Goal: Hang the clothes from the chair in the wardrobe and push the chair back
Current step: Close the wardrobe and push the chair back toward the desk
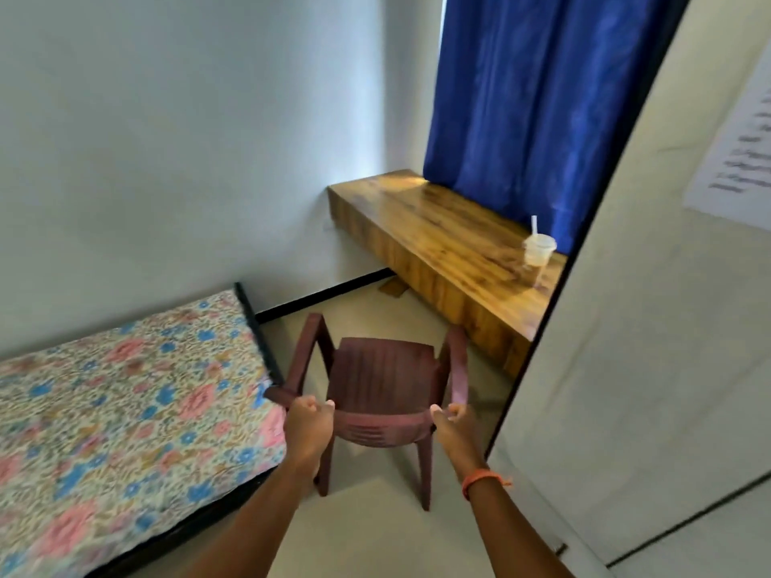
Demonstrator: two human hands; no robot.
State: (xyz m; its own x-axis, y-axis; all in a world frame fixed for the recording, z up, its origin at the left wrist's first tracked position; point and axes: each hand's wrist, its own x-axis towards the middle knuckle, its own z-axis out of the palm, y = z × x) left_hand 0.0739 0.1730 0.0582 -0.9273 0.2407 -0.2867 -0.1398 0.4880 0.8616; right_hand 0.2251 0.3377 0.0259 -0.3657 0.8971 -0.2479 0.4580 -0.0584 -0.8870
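A dark maroon plastic armchair [384,377] stands on the pale floor between the bed and the wooden desk, its back towards me and its seat bare. My left hand [308,423] grips the left end of the chair's top rail, fingers curled over it. At the right end of the same rail my right hand [452,423] grips as well; an orange band sits on that wrist. No clothes are in view. A pale panel [626,348], perhaps the wardrobe's side, fills the right.
A bed with a floral cover [125,410] lies close on the left. A wooden desk [442,239] runs along the blue curtain [534,98], with a plastic cup and straw [538,252] on it. A printed sheet [738,152] is stuck on the panel.
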